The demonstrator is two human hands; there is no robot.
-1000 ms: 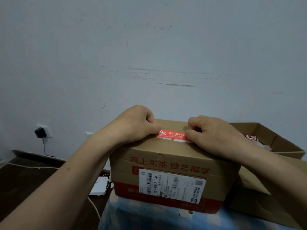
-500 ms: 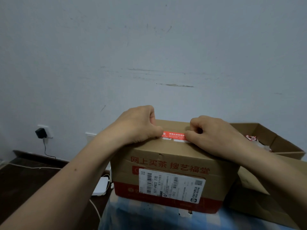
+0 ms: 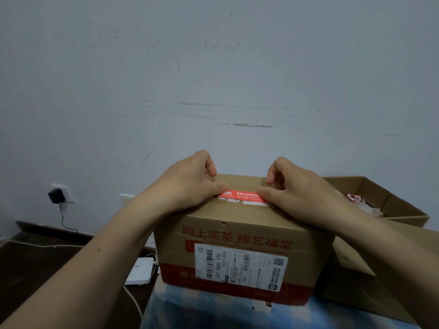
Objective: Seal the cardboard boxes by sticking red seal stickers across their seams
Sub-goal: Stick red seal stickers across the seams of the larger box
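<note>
Now left hand (image 3: pixel 187 184), right hand (image 3: pixel 301 195) fingers (image 3: pixel 210 165) clenched; thumbs press red sticker (image 3: pixel 242 195) onto box (image 3: pixel 237 224).

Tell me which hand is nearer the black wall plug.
Left. The left hand has its thumb on the red sticker's left end, on the black plug's side; the right hand holds down the right end, farther off.

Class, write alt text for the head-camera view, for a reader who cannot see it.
A left hand and a right hand press their thumbs on the two ends of a red seal sticker on top of a closed cardboard box. The box stands on a blue checked cloth, an open box beside it on the right.
</note>
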